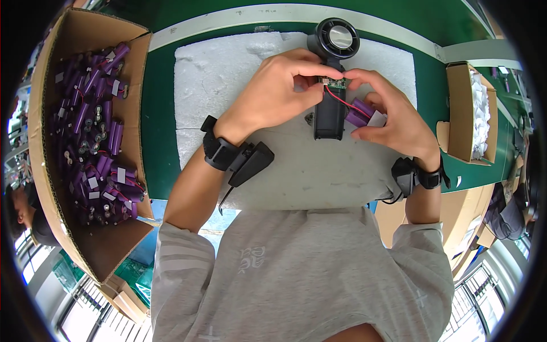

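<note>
Open cardboard box (114,251) of purple cells (116,137) at far left, left hand (276,85) — thumb and forefinger pinching the circuit board (337,84) — black handheld fan (329,117) between the hands, red wire (340,101), purple battery (358,112) held in the curled right hand (396,117), small carton (458,108) of white pieces (480,117) at far right.

Fan (335,53): 1. Circuit board (336,84): 1, on fan. Hands: 2; left hand (279,86), right hand (399,117), flanking fan. Battery pack (357,113): 1, right of fan. Open boxes: 2; left box (74,31), right box (460,102), flanking fan. Left-box batteries (115,138): overlapping, uncountable.
</note>
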The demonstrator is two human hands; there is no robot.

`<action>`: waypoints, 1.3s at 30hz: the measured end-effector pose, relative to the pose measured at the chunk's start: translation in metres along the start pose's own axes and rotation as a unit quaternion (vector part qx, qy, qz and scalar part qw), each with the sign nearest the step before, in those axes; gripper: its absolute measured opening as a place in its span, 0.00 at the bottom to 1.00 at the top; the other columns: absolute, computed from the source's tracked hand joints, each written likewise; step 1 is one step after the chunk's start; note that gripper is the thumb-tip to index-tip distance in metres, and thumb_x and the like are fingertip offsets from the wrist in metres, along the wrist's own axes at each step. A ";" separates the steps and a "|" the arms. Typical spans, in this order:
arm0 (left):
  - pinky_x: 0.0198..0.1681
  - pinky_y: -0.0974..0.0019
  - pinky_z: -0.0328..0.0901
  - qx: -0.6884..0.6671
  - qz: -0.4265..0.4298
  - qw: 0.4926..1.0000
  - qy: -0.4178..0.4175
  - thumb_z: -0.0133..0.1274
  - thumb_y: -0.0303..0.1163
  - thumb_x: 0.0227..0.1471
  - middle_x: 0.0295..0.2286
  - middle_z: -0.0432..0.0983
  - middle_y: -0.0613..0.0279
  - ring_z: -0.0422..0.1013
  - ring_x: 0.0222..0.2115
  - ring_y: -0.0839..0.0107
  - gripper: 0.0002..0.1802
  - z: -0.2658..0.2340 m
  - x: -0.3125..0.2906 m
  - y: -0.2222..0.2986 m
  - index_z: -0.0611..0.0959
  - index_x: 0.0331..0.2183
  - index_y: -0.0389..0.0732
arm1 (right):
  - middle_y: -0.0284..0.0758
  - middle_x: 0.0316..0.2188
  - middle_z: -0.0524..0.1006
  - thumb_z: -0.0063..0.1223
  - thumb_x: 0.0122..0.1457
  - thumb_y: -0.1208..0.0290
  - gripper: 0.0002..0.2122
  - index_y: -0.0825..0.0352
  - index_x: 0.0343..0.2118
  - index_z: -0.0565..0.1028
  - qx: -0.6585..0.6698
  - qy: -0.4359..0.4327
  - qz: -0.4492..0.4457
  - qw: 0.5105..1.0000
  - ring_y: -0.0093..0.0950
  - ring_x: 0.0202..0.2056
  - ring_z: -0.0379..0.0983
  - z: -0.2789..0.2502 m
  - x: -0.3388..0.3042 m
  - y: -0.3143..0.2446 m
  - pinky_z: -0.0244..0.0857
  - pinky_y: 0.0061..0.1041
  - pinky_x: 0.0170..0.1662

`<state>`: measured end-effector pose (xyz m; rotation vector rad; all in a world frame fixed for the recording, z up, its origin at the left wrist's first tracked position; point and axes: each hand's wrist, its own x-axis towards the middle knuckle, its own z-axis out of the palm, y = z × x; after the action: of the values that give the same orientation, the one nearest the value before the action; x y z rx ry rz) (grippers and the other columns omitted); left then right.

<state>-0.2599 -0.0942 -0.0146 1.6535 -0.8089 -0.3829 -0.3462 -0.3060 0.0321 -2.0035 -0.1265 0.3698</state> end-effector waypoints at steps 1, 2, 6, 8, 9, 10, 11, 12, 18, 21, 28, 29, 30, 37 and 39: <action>0.32 0.70 0.68 -0.001 0.002 1.000 0.003 0.54 0.21 0.43 0.32 0.75 0.60 0.72 0.26 0.71 0.17 0.000 0.000 0.001 0.85 0.38 0.44 | 0.33 0.39 0.68 0.65 0.39 0.85 0.25 0.67 0.42 0.67 0.004 0.014 -0.015 1.000 0.21 0.33 0.68 0.000 0.000 0.002 0.63 0.21 0.33; 0.33 0.70 0.68 0.001 -0.006 1.000 0.003 0.54 0.21 0.42 0.33 0.75 0.60 0.72 0.27 0.71 0.17 0.000 0.000 0.002 0.85 0.38 0.44 | 0.33 0.39 0.68 0.65 0.39 0.85 0.25 0.67 0.42 0.67 0.002 0.014 -0.016 1.000 0.21 0.33 0.68 0.000 0.000 0.005 0.63 0.21 0.33; 0.36 0.70 0.69 -0.002 -0.026 1.000 0.004 0.55 0.21 0.41 0.34 0.75 0.60 0.73 0.29 0.72 0.18 0.001 -0.001 0.003 0.84 0.38 0.44 | 0.33 0.37 0.70 0.65 0.40 0.84 0.24 0.66 0.42 0.70 -0.142 0.097 -0.118 0.978 0.26 0.32 0.70 -0.004 0.002 0.015 0.66 0.24 0.35; 0.36 0.70 0.69 -0.016 -0.038 0.999 0.006 0.55 0.21 0.41 0.34 0.75 0.61 0.72 0.30 0.72 0.18 0.001 -0.001 0.003 0.84 0.38 0.43 | 0.34 0.34 0.72 0.66 0.40 0.83 0.19 0.67 0.38 0.73 -0.202 0.101 -0.095 0.970 0.30 0.32 0.70 -0.008 0.000 0.009 0.67 0.24 0.36; 0.36 0.70 0.69 -0.017 -0.036 0.999 0.009 0.55 0.21 0.41 0.34 0.75 0.61 0.72 0.30 0.72 0.18 0.001 -0.001 0.003 0.84 0.38 0.43 | 0.34 0.32 0.73 0.66 0.40 0.83 0.17 0.68 0.36 0.75 -0.231 0.103 -0.083 0.964 0.31 0.32 0.71 -0.010 -0.001 0.007 0.67 0.24 0.36; 0.35 0.71 0.69 -0.024 -0.043 0.999 0.009 0.55 0.20 0.41 0.34 0.75 0.61 0.72 0.29 0.73 0.17 0.001 -0.001 0.004 0.84 0.37 0.43 | 0.34 0.32 0.73 0.66 0.40 0.83 0.17 0.68 0.36 0.75 -0.234 0.102 -0.084 0.963 0.31 0.32 0.71 -0.011 -0.002 0.007 0.67 0.24 0.36; 0.35 0.71 0.69 -0.031 -0.050 0.998 0.009 0.55 0.20 0.40 0.33 0.75 0.62 0.72 0.28 0.73 0.17 0.001 0.000 0.004 0.84 0.37 0.43 | 0.35 0.31 0.74 0.66 0.40 0.82 0.14 0.69 0.33 0.76 -0.269 0.118 -0.115 0.949 0.32 0.32 0.71 -0.013 -0.003 0.007 0.68 0.24 0.36; 0.34 0.71 0.68 -0.037 -0.057 0.998 0.008 0.55 0.20 0.40 0.33 0.75 0.62 0.72 0.28 0.74 0.17 0.002 0.000 0.005 0.84 0.37 0.42 | 0.35 0.30 0.75 0.66 0.40 0.81 0.12 0.70 0.30 0.76 -0.303 0.135 -0.145 0.932 0.33 0.31 0.72 -0.014 -0.004 0.008 0.68 0.25 0.36; 0.32 0.72 0.67 -0.026 -0.082 0.995 0.044 0.53 0.19 0.39 0.29 0.75 0.64 0.71 0.25 0.75 0.16 0.009 0.001 0.007 0.84 0.34 0.41 | 0.37 0.31 0.78 0.66 0.41 0.78 0.08 0.71 0.25 0.78 -0.304 0.177 -0.139 0.926 0.35 0.30 0.75 -0.006 -0.012 0.010 0.70 0.27 0.34; 0.31 0.72 0.66 -0.016 -0.075 0.995 0.063 0.53 0.19 0.39 0.28 0.76 0.64 0.70 0.24 0.75 0.15 0.012 0.000 0.006 0.84 0.34 0.41 | 0.39 0.33 0.79 0.65 0.43 0.78 0.08 0.71 0.27 0.79 -0.327 0.172 -0.143 0.918 0.35 0.30 0.76 -0.005 -0.014 0.008 0.71 0.29 0.33; 0.31 0.76 0.65 -0.008 -0.077 0.996 0.051 0.51 0.15 0.39 0.31 0.75 0.67 0.68 0.26 0.81 0.18 0.012 -0.001 0.006 0.84 0.35 0.39 | 0.42 0.31 0.80 0.61 0.43 0.82 0.05 0.73 0.24 0.77 -0.403 0.139 -0.137 0.894 0.37 0.29 0.77 0.001 -0.011 -0.007 0.71 0.29 0.33; 0.31 0.76 0.65 -0.009 -0.074 0.996 0.055 0.51 0.15 0.39 0.31 0.75 0.67 0.68 0.26 0.81 0.18 0.012 -0.001 0.007 0.84 0.35 0.39 | 0.42 0.31 0.80 0.60 0.43 0.83 0.04 0.73 0.24 0.77 -0.426 0.129 -0.136 0.885 0.37 0.29 0.77 0.002 -0.010 -0.008 0.71 0.30 0.33; 0.31 0.76 0.65 -0.009 -0.081 0.995 0.053 0.51 0.15 0.39 0.31 0.75 0.67 0.68 0.26 0.81 0.18 0.011 -0.001 0.007 0.84 0.35 0.39 | 0.42 0.31 0.80 0.60 0.43 0.83 0.04 0.73 0.24 0.77 -0.430 0.127 -0.137 0.883 0.37 0.29 0.77 0.002 -0.009 -0.009 0.71 0.30 0.33; 0.32 0.76 0.65 -0.003 -0.104 0.994 0.039 0.51 0.16 0.40 0.31 0.76 0.67 0.69 0.26 0.81 0.18 0.010 -0.001 0.008 0.84 0.36 0.40 | 0.42 0.31 0.80 0.60 0.43 0.82 0.04 0.74 0.24 0.76 -0.386 0.154 -0.071 0.907 0.38 0.30 0.77 0.001 -0.010 -0.004 0.71 0.28 0.34; 0.32 0.75 0.65 -0.007 -0.094 0.995 0.041 0.51 0.16 0.40 0.31 0.76 0.67 0.69 0.26 0.81 0.18 0.010 -0.001 0.006 0.84 0.36 0.40 | 0.42 0.32 0.80 0.60 0.44 0.82 0.04 0.74 0.25 0.77 -0.368 0.151 -0.080 0.914 0.38 0.31 0.77 -0.002 -0.012 -0.004 0.71 0.28 0.34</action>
<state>-0.2690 -0.1008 -0.0117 1.7260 -0.5910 -0.4474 -0.3563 -0.3088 0.0388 -2.7424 -0.2616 -0.1293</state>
